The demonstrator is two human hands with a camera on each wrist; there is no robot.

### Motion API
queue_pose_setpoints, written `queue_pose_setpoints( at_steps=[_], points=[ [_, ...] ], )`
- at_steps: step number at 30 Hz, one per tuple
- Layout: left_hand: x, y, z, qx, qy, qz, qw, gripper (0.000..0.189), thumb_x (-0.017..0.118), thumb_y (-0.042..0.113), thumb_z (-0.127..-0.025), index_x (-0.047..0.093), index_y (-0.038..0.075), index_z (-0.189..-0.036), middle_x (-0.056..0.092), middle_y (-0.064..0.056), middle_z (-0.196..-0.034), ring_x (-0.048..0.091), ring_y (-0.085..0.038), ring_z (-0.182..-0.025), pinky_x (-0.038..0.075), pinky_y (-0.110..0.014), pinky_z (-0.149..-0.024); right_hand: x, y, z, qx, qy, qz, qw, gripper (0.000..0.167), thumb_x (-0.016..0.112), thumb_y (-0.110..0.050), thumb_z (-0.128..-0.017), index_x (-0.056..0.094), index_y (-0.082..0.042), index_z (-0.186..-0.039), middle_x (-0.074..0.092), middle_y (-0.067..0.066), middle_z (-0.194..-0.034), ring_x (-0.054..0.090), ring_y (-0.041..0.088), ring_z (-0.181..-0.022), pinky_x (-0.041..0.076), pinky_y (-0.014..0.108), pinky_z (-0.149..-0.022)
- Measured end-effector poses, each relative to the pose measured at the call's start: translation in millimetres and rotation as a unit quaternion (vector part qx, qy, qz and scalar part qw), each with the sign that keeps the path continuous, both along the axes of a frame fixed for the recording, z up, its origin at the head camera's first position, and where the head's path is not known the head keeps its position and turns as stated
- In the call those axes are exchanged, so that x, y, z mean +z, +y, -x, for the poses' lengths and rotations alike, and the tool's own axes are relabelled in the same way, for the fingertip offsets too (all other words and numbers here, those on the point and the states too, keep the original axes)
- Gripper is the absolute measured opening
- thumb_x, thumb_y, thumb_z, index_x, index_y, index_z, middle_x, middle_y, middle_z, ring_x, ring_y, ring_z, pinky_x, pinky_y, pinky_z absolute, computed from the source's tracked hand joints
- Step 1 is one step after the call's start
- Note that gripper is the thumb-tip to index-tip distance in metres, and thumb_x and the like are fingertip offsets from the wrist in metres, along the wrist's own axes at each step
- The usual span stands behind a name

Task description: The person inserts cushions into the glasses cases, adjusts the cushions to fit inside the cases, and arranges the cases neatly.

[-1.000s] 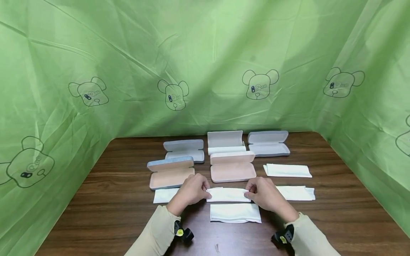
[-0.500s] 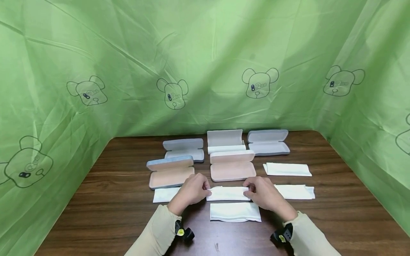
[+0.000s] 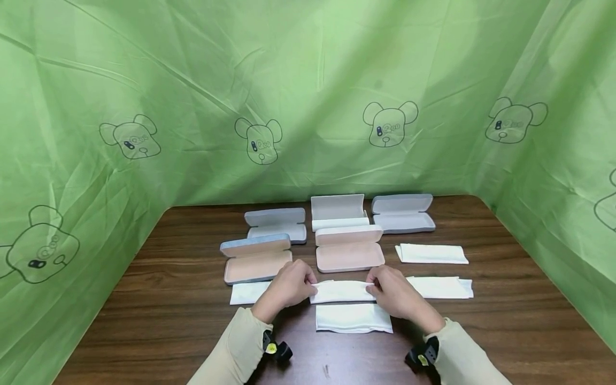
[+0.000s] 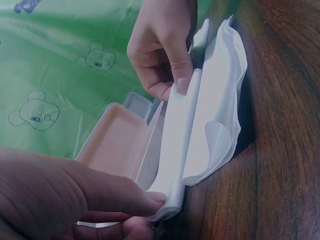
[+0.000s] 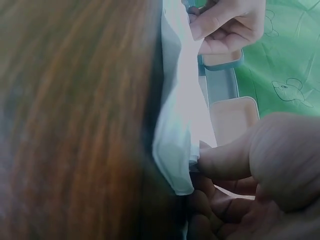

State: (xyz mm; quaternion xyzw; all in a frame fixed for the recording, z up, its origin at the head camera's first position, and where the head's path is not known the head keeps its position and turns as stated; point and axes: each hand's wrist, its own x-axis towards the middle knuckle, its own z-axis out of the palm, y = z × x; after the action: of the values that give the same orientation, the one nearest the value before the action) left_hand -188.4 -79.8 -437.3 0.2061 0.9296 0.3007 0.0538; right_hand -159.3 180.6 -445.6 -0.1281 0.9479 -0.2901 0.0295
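Observation:
Between the two hands lies a folded white cloth (image 3: 343, 292), long and narrow. My left hand (image 3: 291, 283) pinches its left end between thumb and fingers. Its right end is pinched by my right hand (image 3: 394, 294); in the left wrist view the thumb of that hand (image 4: 167, 50) lies on top of the strip. Just nearer to me, a second folded white cloth (image 3: 353, 318) lies flat on the table, one corner curling up in the left wrist view. An open pink glasses case (image 3: 350, 258) stands right behind the held cloth.
An open blue case with peach lining (image 3: 257, 266) stands behind the left hand. Further back are open grey (image 3: 277, 233), white (image 3: 339, 224) and grey-blue (image 3: 404, 223) cases. More folded white cloths lie at left (image 3: 247, 293) and right (image 3: 440, 287), (image 3: 433, 254). Green fabric (image 3: 308, 107) encloses the table.
Both hands keep their pinch on the cloth and stay nearly in place. The back edge of the cloth now bows slightly near the right hand. The head view has shifted a little.

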Motion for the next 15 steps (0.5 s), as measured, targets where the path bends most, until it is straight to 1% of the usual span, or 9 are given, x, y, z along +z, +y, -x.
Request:
queue_pose_setpoints(
  at_steps=[3,7,10,12,15],
  points=[
    [1.6,-0.1,-0.4,-0.004,0.006,0.001,1.0000,0.019,0.074,0.002,-0.076,0.069,0.016,-0.065,0.057,0.011,-0.061,0.049,-0.008,-0.057,0.044,-0.027,-0.057,1.2,1.7,0.2,0.002,0.003,0.004,1.0000,0.013,0.070,-0.003,-0.092,0.063,-0.011,-0.085,0.051,-0.002,-0.077,0.047,0.014,-0.068,0.042,0.032,-0.060],
    [4.1,-0.1,-0.1,-0.007,0.004,-0.009,0.9999,0.018,0.074,0.002,-0.079,0.068,0.015,-0.067,0.056,0.009,-0.061,0.050,-0.009,-0.055,0.044,-0.027,-0.056,2.9,4.8,1.5,-0.001,0.008,0.015,0.9998,0.012,0.069,-0.004,-0.093,0.063,-0.011,-0.086,0.052,-0.004,-0.071,0.047,0.013,-0.062,0.041,0.030,-0.056],
    [6.4,0.3,0.8,-0.008,-0.005,-0.021,0.9997,0.017,0.073,0.002,-0.081,0.069,0.014,-0.069,0.057,0.008,-0.060,0.051,-0.009,-0.054,0.044,-0.027,-0.054,4.2,6.6,2.5,-0.003,0.008,0.025,0.9997,0.012,0.069,-0.004,-0.093,0.063,-0.012,-0.086,0.052,-0.005,-0.068,0.047,0.012,-0.059,0.041,0.029,-0.054],
    [7.7,0.7,1.4,-0.006,-0.014,-0.028,0.9995,0.016,0.073,0.002,-0.081,0.069,0.013,-0.070,0.057,0.007,-0.059,0.051,-0.010,-0.052,0.043,-0.027,-0.053,5.2,7.3,2.7,-0.004,0.007,0.030,0.9995,0.012,0.069,-0.004,-0.093,0.063,-0.012,-0.086,0.053,-0.006,-0.068,0.048,0.011,-0.060,0.042,0.029,-0.055],
    [8.6,1.2,2.1,-0.001,-0.019,-0.033,0.9993,0.016,0.072,0.002,-0.082,0.069,0.014,-0.070,0.056,0.007,-0.057,0.051,-0.010,-0.052,0.043,-0.027,-0.054,6.9,7.8,3.0,-0.009,0.004,0.034,0.9994,0.011,0.069,-0.005,-0.093,0.064,-0.012,-0.086,0.055,-0.006,-0.069,0.050,0.011,-0.061,0.043,0.029,-0.056]
  ],
)
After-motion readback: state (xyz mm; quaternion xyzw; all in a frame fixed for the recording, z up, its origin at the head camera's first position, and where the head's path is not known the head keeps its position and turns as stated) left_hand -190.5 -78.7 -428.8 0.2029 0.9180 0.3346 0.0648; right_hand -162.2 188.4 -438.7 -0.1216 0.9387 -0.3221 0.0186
